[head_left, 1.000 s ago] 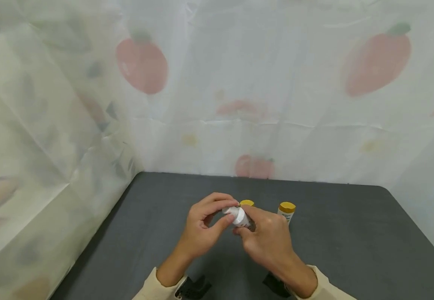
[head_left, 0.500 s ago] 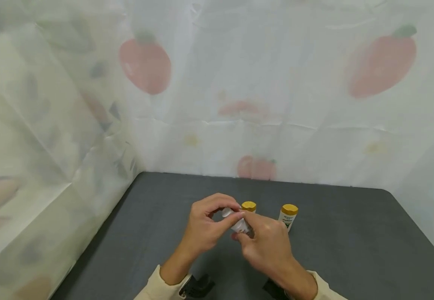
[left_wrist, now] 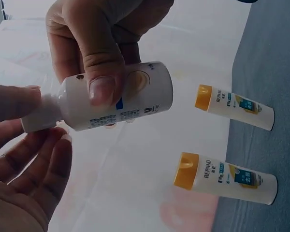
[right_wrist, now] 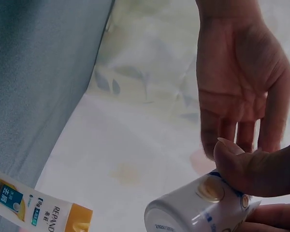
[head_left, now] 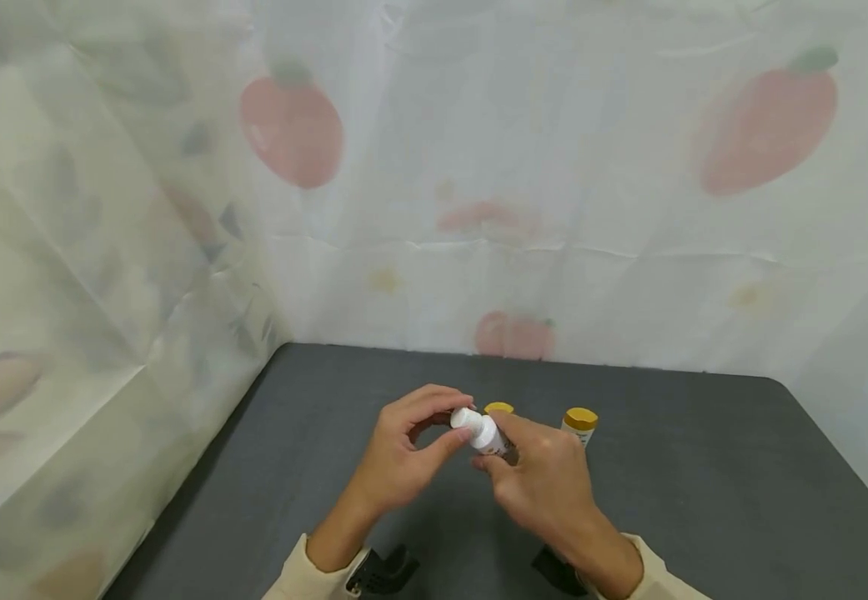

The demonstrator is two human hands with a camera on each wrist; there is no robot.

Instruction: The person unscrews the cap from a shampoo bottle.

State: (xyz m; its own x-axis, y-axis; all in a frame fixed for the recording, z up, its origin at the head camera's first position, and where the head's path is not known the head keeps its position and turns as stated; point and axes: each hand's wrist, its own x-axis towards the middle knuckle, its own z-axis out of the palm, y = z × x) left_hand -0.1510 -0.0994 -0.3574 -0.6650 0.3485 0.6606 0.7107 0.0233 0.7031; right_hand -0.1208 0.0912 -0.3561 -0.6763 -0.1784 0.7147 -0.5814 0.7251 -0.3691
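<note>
A small white bottle (left_wrist: 121,96) with printed labels is held tilted above the table, between both hands. My right hand (head_left: 546,471) grips its body, the thumb pressed flat along the label in the left wrist view. My left hand (head_left: 403,454) pinches the white cap (head_left: 466,419) at the bottle's upper left end between thumb and fingers. A narrow neck shows between cap and shoulder in the left wrist view. The bottle's base (right_wrist: 162,222) faces the right wrist camera, where the left hand's fingertips are hidden behind the bottle and right thumb.
Two white REPAND bottles with yellow caps stand upright behind the hands: the right one (head_left: 579,421) partly shows, the left one (head_left: 499,407) is mostly hidden by the hands. The dark grey table (head_left: 704,483) meets a fruit-patterned sheet (head_left: 614,308) at its back and left edges.
The left thumb slid right over the bottle's shoulder half a second ago and is now back left at the cap. The bottle has tipped slightly, showing more of the cap.
</note>
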